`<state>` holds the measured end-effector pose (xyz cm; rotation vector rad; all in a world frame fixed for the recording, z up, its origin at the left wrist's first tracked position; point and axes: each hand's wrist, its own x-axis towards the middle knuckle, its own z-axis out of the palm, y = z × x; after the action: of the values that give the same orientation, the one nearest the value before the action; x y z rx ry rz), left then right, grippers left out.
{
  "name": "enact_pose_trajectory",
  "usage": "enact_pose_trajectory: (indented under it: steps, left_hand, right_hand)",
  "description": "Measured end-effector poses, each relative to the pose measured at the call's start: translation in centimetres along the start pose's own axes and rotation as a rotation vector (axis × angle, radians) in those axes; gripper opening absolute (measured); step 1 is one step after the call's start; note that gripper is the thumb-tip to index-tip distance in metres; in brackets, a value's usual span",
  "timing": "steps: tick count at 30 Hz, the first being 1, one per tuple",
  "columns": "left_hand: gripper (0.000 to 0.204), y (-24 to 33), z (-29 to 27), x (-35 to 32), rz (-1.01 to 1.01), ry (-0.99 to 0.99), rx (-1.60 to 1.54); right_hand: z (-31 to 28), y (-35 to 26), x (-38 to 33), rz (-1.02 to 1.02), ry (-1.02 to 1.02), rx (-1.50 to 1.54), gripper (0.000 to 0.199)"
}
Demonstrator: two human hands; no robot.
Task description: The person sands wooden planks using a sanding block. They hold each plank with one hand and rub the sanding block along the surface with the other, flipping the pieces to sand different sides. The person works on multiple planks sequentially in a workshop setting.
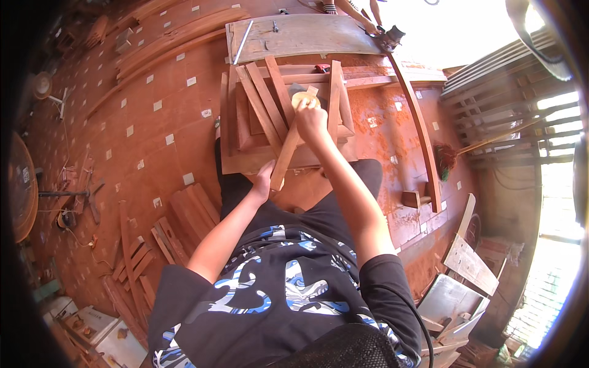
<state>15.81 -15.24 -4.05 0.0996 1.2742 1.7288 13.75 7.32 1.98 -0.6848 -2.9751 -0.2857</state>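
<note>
A reddish-brown wooden strip [286, 154] slants away from me over a stack of wooden panels [250, 142]. Around its near end, my left hand [264, 179] is closed. Farther out, my right hand [310, 118] is closed on a pale yellow round pad [300, 98], which lies at the strip's far end; its exact kind does not show. Several loose strips rest on the same stack: two lean side by side [262, 98] left of my right hand, and another upright-looking strip [334, 98] lies to its right. Part of the left hand's grip is hidden.
A grey board [307, 32] lies beyond the stack, where another person's hand [370, 28] is beside a dark tool [391, 38]. A long curved beam [418, 126] runs along the right. Timber pieces [190, 211] lie left of my legs, and a broom [445, 156] lies at right.
</note>
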Motion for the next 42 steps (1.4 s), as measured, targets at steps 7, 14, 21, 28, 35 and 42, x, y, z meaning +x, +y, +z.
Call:
enact_pose_trajectory:
  steps: [7,14,21,28,35,42]
  left_hand:
    - [0.038,0.2,0.6,0.9,0.038,0.074,0.009]
    - [0.042,-0.6,0.0,0.8,0.003,0.021,-0.135]
    - [0.036,-0.3,-0.3,1.8,-0.091,0.034,-0.170]
    - [0.041,0.9,0.8,1.3,-0.055,-0.033,-0.101]
    - [0.029,0.5,0.2,1.6,-0.033,-0.017,-0.069]
    - [0.027,0.0,0.8,0.9,0.059,0.018,-0.170]
  right_hand:
    - [-1.9,-2.9,-2.9,-0.013,-0.163,0.074,0.060]
    - [-4.6,-9.3,-16.8,-0.140,-0.032,-0.073,0.054]
    - [-2.8,-7.7,-11.7,-0.083,-0.022,-0.097,0.057]
    - [-2.4,-0.7,0.2,-0.057,-0.288,0.102,0.065]
    - [-1.2,-2.6,-4.0,-0.058,-0.109,0.058,0.066]
    - [-5.2,-9.1,-18.3,-0.181,-0.216,0.042,0.059]
